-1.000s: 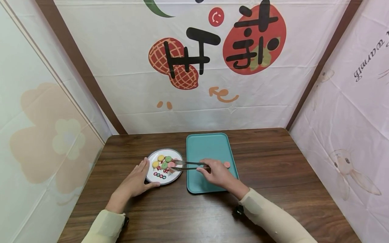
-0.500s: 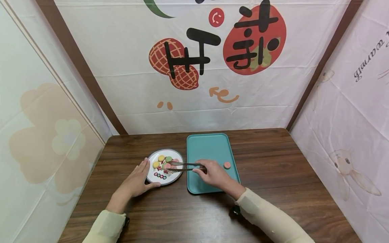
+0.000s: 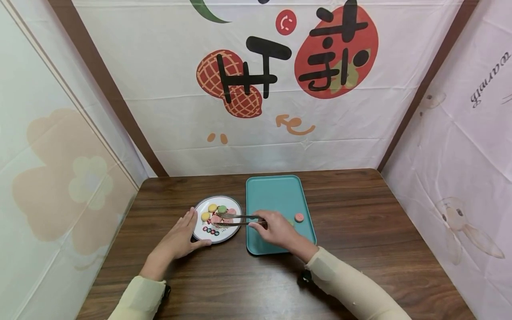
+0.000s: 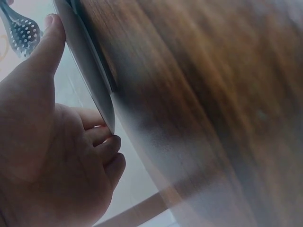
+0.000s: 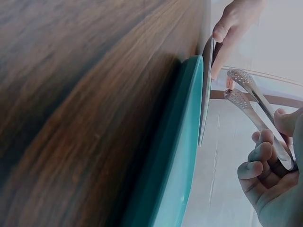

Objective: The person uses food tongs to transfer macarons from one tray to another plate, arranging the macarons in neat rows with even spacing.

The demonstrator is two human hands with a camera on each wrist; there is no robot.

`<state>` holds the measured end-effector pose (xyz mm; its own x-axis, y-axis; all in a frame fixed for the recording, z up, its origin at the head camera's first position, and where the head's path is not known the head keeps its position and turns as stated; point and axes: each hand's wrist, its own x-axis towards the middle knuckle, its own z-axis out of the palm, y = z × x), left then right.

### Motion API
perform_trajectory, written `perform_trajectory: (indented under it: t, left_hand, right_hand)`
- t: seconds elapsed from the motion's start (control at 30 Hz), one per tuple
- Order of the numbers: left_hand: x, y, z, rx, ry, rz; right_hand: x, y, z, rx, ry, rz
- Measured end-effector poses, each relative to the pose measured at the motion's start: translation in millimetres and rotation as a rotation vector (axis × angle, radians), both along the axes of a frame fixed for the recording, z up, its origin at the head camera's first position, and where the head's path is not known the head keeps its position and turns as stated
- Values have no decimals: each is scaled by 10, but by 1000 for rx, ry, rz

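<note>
My left hand (image 3: pixel 178 235) rests spread against the left side of a round white plate (image 3: pixel 220 239), thumb toward the near rim. On the plate lie two yellow macarons (image 3: pixel 212 208), a green macaron (image 3: pixel 222 209) and pink ones (image 3: pixel 232 212). My right hand (image 3: pixel 276 229) reaches across the teal tray (image 3: pixel 272 191) and grips metal tongs (image 3: pixel 240 216). Between the tong tips, over the plate, a pink macaron (image 3: pixel 216 219) shows and covers the spot behind it. The right wrist view shows the perforated tong heads (image 5: pixel 239 75) spread apart.
Right of the plate, a pink macaron (image 3: pixel 299 217) sits on the tray, and a green macaron (image 3: pixel 291 222) there is partly hidden by my right hand. A wooden table (image 3: pixel 360 231) carries everything, with printed cloth walls (image 3: pixel 168 120) behind and at the sides.
The tongs and right hand have moved left with the pink macaron, which now covers the nearer green one on the plate. A green macaron has come into view on the tray. Left hand still.
</note>
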<state>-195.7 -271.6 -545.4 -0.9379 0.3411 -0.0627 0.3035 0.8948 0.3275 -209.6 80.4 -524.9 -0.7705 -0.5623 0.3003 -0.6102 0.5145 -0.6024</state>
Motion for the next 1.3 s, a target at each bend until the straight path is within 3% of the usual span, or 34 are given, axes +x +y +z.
perform_trajectory:
  t: [0.3, 0.63, 1.3]
  left_hand:
    - [1, 15, 21, 7, -8, -3]
    - [-21, 20, 16, 5, -11, 1]
    - [-6, 14, 32, -5, -13, 1]
  right_hand:
    - [-7, -79, -3, -5, -43, 23]
    - [-45, -207, -28, 29, 8, 25]
    - [-36, -443, -80, 98, 3, -5]
